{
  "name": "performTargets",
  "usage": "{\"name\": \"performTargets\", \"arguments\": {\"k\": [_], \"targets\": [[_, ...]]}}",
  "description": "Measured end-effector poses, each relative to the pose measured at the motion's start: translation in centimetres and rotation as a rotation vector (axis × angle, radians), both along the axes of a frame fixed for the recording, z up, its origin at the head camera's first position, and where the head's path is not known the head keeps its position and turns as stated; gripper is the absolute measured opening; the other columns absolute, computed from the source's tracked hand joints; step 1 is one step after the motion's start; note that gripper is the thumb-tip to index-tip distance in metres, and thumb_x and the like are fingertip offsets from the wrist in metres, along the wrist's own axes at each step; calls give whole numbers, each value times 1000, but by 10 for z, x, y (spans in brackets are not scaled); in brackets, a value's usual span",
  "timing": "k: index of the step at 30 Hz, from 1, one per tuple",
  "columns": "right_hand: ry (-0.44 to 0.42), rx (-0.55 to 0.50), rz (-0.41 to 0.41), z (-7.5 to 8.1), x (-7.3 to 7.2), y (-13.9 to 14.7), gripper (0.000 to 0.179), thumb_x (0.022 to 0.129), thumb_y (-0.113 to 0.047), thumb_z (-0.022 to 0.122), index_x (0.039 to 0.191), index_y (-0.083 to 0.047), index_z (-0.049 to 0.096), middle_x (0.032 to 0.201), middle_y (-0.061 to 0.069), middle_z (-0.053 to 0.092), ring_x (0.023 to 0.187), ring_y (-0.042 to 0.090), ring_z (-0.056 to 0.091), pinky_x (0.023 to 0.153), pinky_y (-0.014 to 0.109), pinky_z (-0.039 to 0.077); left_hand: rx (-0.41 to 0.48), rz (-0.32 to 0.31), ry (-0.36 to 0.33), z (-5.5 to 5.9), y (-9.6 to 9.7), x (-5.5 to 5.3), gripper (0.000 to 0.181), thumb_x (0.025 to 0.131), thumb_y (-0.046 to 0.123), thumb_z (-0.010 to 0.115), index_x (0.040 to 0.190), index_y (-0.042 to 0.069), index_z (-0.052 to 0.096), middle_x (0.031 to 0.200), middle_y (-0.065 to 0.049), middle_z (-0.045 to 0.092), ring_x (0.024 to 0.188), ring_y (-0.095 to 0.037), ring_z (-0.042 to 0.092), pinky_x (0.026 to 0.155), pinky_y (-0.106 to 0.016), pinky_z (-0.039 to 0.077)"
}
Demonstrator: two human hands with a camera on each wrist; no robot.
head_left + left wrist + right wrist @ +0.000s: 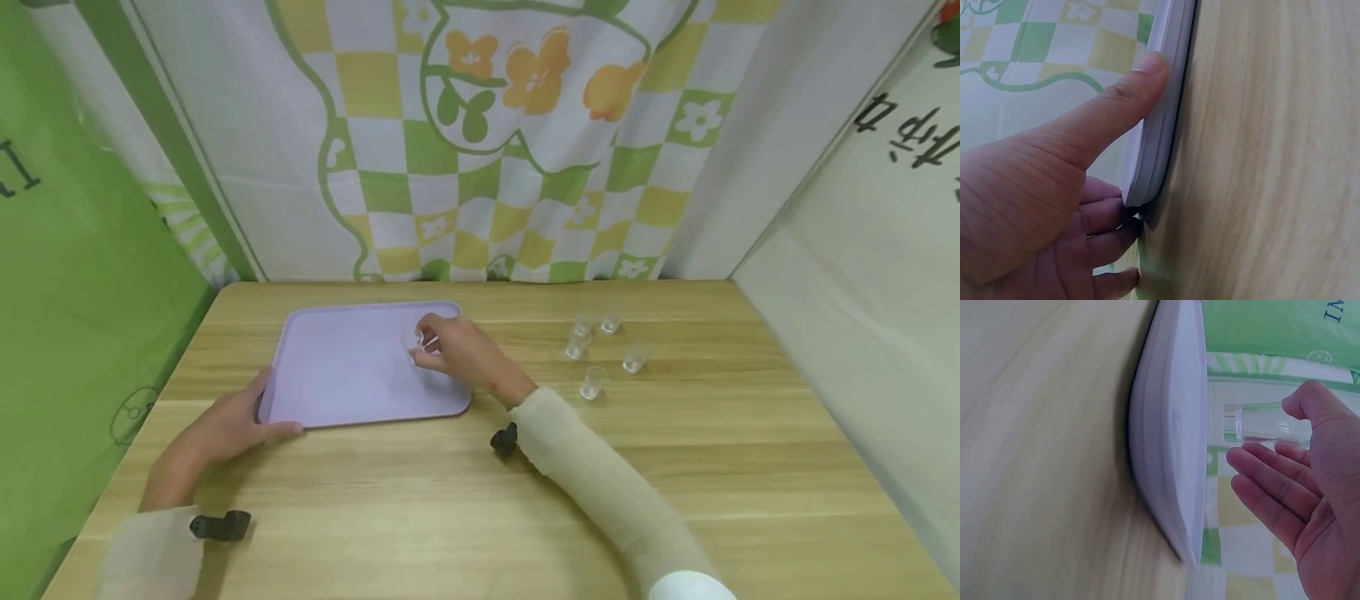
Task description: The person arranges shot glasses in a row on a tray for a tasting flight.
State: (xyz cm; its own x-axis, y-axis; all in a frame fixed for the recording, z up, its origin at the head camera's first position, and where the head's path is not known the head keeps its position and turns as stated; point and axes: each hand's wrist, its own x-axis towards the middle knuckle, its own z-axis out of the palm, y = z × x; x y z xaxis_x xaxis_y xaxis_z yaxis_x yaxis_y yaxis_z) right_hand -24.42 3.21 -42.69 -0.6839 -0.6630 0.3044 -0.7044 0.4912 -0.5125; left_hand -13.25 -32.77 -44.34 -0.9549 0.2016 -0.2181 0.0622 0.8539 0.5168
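Right hand (467,354) partly closed, pinching clear cup (1260,423) at its 10 o'clock | cup above tray's (341,367) 2 o'clock side | left hand (231,423) grips tray's 8 o'clock corner | five cups (592,383) on table (405,500), right hand's 3 o'clock

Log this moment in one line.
left hand: grips purple tray at corner; right hand: holds clear glass above tray; other glasses: on table, right of tray

In front of me is a wood-grained counter (375,508). Towards my left a pale purple tray (337,367) lies on it, and right of that stand five small clear glasses (592,383), loosely grouped.
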Motion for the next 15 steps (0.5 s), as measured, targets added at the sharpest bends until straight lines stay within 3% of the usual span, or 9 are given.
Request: {"name": "performTargets", "arguments": {"k": [5, 15], "targets": [[16, -13, 41, -5, -2, -22, 29, 97, -20, 72, 112, 3, 65, 99, 9, 76, 88, 17, 74, 76, 17, 56, 0, 2, 6, -2, 0, 1, 125, 89, 59, 75, 158, -13, 0, 151, -49, 21, 137, -65, 27, 110, -72, 28], [-72, -31, 41, -9, -3, -58, 28, 97, -20, 72, 115, 0, 64, 102, 8, 76, 90, 14, 73, 77, 15, 53, 8, 8, -6, 0, -1, 1, 125, 89, 57, 75, 158, -13, -2, 152, -49, 19, 136, -66, 27, 109, -72, 27]]}}
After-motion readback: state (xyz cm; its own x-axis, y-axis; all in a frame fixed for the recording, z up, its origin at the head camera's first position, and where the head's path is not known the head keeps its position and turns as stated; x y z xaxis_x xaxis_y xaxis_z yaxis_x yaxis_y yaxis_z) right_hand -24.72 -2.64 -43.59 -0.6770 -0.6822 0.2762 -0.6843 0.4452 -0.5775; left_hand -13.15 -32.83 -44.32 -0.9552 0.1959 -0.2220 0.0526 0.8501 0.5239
